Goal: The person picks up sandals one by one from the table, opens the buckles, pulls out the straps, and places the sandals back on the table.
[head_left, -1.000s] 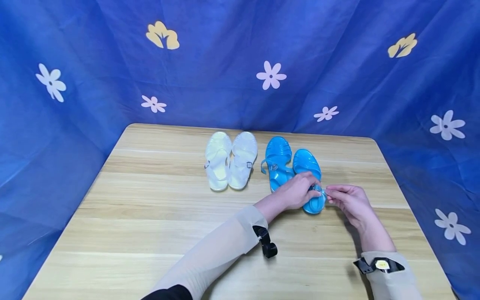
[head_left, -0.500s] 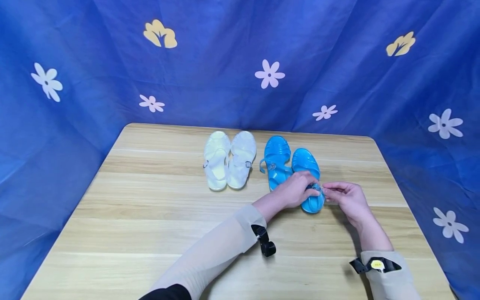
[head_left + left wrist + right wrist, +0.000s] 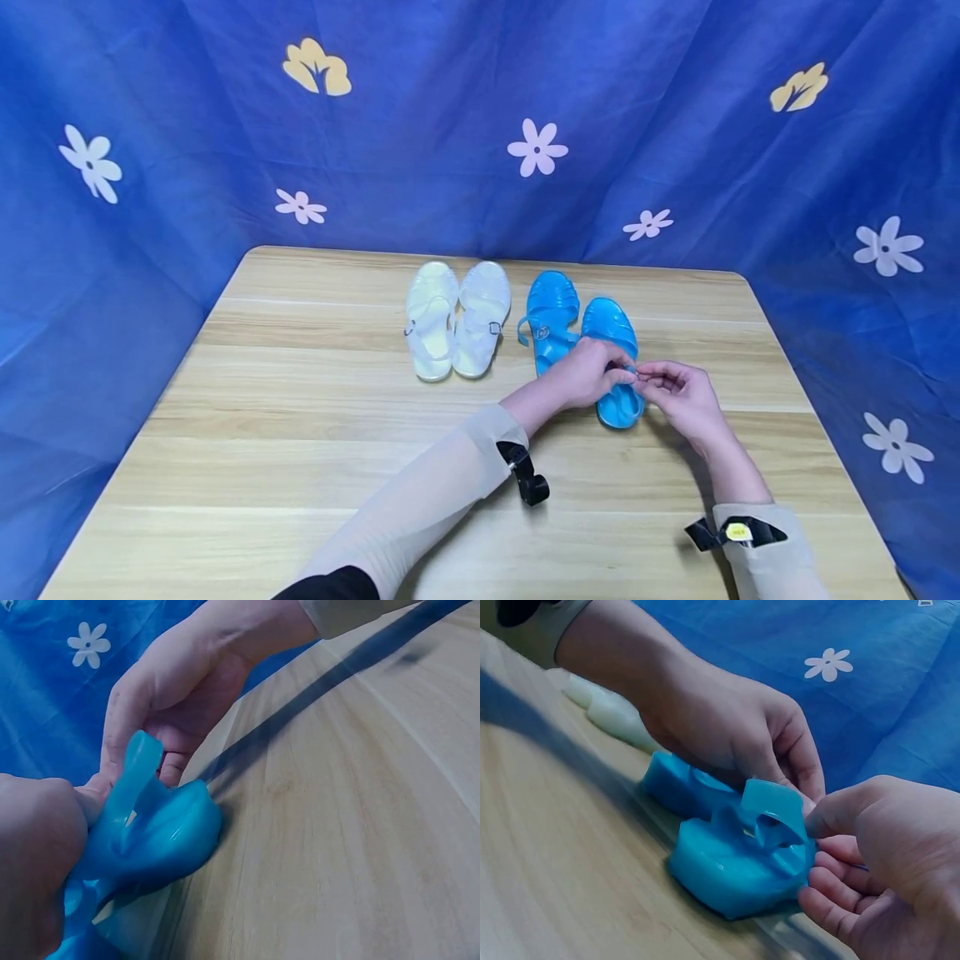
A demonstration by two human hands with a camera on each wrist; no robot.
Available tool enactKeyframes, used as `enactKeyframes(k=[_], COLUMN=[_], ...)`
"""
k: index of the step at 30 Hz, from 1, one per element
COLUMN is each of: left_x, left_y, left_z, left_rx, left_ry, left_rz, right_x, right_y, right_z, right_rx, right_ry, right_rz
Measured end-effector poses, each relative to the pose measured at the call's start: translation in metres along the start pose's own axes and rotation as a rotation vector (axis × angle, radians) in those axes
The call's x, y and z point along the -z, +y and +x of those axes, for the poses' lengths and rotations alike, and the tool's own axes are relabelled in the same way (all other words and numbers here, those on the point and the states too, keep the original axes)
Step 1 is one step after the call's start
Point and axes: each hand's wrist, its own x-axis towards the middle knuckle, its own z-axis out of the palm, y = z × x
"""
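Right hand (image 3: pixel 684 400) pinches the right blue sandal (image 3: pixel 609 322) at its outer side; sandal lies just left, on the table (image 3: pixel 315 433), long axis pointing away, heel near, toe far. Left hand (image 3: pixel 583 375) is nearer, gripping across the middle. Left blue sandal (image 3: pixel 553 295) alongside, toe slightly farther.
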Motion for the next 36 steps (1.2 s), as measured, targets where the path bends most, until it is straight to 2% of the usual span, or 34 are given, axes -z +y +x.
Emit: enactKeyframes(k=[9,15,19,23,27,36], left_x=[0.004,0.013,0.017,0.017,0.015,0.009], left_y=[-0.001,-0.001,0.001,0.003,0.004,0.001], left_z=[0.002,0.003,0.004,0.003,0.001,-0.003], left_rx=[0.043,0.046,0.039,0.041,0.048,-0.012], left_ry=[0.025,-0.041,-0.095,-0.121,-0.131,-0.108], left_rz=[-0.068,-0.109,-0.066,-0.006,-0.004,0.033], right_x=[-0.005,-0.008,-0.008,-0.010,-0.012,-0.012], right_y=[0.007,0.010,0.009,-0.001,-0.009,0.003], right_z=[0.004,0.004,0.002,-0.003,-0.008,-0.008], right_rx=[0.072,0.138,0.183,0.241,0.303,0.410], right_ry=[0.032,0.071,0.070,0.048,0.025,0.029], right_rz=[-0.071,-0.141,-0.173,-0.184,-0.160,-0.112])
